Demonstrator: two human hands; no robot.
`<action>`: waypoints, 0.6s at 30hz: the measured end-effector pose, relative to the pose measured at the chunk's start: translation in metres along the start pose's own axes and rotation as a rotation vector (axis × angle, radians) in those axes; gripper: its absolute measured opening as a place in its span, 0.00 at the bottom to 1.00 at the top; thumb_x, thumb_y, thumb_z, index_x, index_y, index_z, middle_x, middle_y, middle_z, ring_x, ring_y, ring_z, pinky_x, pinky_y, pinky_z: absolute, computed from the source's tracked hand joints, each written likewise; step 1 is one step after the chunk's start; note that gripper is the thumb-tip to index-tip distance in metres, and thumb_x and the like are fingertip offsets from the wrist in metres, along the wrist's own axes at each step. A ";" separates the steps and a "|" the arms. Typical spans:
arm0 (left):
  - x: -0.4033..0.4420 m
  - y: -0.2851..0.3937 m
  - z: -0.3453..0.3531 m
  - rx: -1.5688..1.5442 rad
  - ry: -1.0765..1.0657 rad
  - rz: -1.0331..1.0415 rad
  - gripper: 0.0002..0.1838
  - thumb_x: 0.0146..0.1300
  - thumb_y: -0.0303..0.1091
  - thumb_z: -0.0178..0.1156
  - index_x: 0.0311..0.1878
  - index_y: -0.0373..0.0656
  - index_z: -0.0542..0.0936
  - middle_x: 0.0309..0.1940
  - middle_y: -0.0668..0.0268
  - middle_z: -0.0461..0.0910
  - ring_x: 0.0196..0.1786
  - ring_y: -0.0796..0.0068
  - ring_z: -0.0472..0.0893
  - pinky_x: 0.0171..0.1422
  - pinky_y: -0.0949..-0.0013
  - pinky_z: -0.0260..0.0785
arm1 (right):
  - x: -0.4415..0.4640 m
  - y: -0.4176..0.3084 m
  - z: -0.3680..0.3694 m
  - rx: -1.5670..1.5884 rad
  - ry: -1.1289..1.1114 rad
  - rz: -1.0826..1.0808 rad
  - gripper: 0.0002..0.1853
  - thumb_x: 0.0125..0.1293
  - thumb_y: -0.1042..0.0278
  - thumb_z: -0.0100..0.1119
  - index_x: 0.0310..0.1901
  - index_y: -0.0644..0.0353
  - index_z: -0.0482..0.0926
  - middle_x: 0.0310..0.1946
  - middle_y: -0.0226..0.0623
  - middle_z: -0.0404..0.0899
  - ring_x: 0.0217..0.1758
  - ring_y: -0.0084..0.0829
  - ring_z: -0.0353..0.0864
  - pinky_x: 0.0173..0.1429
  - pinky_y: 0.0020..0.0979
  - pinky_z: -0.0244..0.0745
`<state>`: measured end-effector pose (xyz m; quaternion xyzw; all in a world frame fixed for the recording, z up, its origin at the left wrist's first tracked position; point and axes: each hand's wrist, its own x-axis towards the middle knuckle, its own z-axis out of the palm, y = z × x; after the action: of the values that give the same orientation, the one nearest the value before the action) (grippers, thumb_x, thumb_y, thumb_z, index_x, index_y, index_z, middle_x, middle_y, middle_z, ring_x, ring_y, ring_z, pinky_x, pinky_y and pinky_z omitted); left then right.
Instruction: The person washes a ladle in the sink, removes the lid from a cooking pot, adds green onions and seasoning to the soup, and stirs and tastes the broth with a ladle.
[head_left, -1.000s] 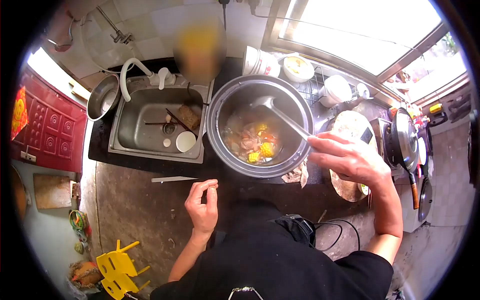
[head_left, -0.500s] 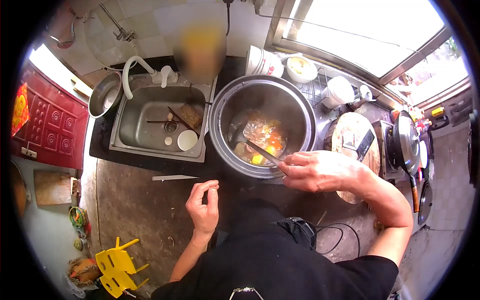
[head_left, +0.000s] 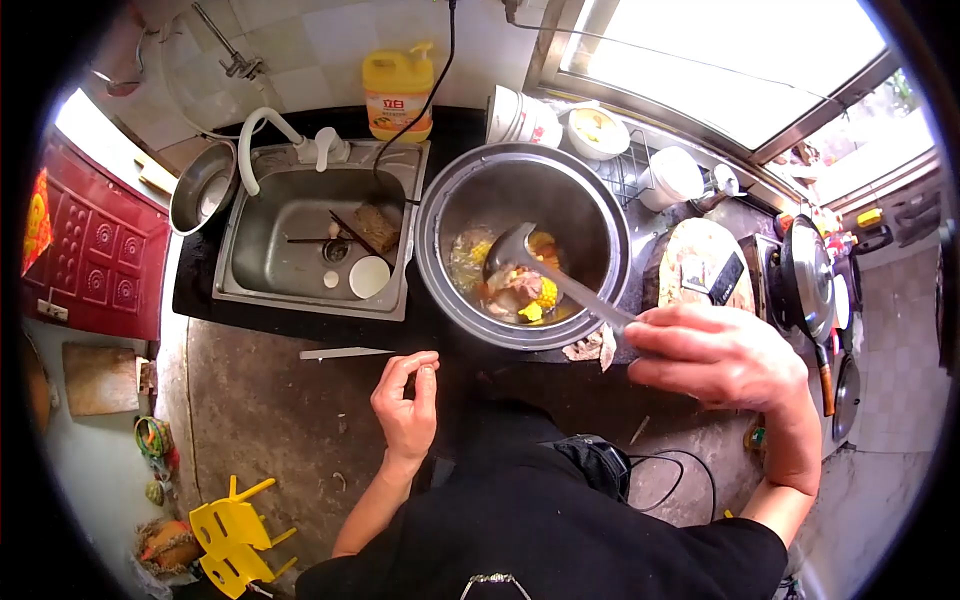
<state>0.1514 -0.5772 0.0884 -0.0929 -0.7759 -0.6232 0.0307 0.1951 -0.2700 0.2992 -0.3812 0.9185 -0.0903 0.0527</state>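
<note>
A grey ladle (head_left: 575, 290) is gripped by its handle in my right hand (head_left: 715, 355), to the right of the pot. Its bowl hangs inside the large deep pot (head_left: 432, 290), over soup (head_left: 470, 262) with corn pieces (head_left: 545, 293) and chunks of meat (head_left: 515, 285). Whether the ladle's bowl touches the soup is hard to tell. My left hand (head_left: 406, 405) is held in front of the counter, left of the pot, its fingers curled in toward the thumb. Nothing shows in it.
Left of the pot is a sink (head_left: 225, 285) with a white bowl (head_left: 370, 277) and chopsticks (head_left: 315, 240). A yellow detergent bottle (head_left: 398, 95) stands behind. To the right are a round chopping board (head_left: 690, 245) with a phone (head_left: 727, 277), and a wok (head_left: 812, 265). A cloth (head_left: 592, 348) lies by the pot.
My right hand has moved right and pulled back slightly, drawing the ladle with it. The ladle's bowl now shows more fully above the food. My left hand has hardly moved.
</note>
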 end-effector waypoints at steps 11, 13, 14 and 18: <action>0.000 -0.003 -0.004 -0.005 -0.005 0.000 0.06 0.64 0.20 0.57 0.41 0.35 0.82 0.33 0.63 0.80 0.35 0.74 0.81 0.41 0.73 0.72 | -0.018 -0.016 0.008 0.187 0.233 0.103 0.13 0.51 0.74 0.62 0.40 0.63 0.83 0.42 0.47 0.82 0.40 0.45 0.85 0.46 0.38 0.82; -0.001 -0.005 -0.004 0.000 -0.004 -0.001 0.06 0.64 0.20 0.57 0.41 0.35 0.82 0.33 0.63 0.80 0.35 0.74 0.81 0.41 0.73 0.72 | -0.013 -0.018 0.014 0.190 0.146 0.121 0.15 0.50 0.74 0.62 0.43 0.61 0.82 0.45 0.44 0.81 0.43 0.43 0.84 0.46 0.37 0.82; -0.001 -0.005 -0.004 -0.004 -0.004 -0.008 0.06 0.64 0.20 0.57 0.41 0.35 0.82 0.33 0.63 0.80 0.35 0.74 0.81 0.41 0.73 0.72 | -0.010 -0.017 0.019 0.190 0.112 0.119 0.17 0.49 0.74 0.62 0.44 0.60 0.82 0.47 0.42 0.81 0.45 0.43 0.84 0.46 0.37 0.82; -0.002 -0.006 -0.006 -0.008 0.007 -0.018 0.05 0.64 0.20 0.57 0.41 0.35 0.82 0.33 0.63 0.81 0.35 0.73 0.81 0.41 0.73 0.72 | 0.005 -0.009 0.040 0.184 0.045 0.142 0.18 0.53 0.75 0.61 0.48 0.58 0.80 0.50 0.41 0.79 0.51 0.41 0.81 0.52 0.38 0.80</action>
<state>0.1514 -0.5848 0.0841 -0.0837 -0.7742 -0.6267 0.0276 0.2039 -0.2847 0.2622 -0.3067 0.9320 -0.1787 0.0732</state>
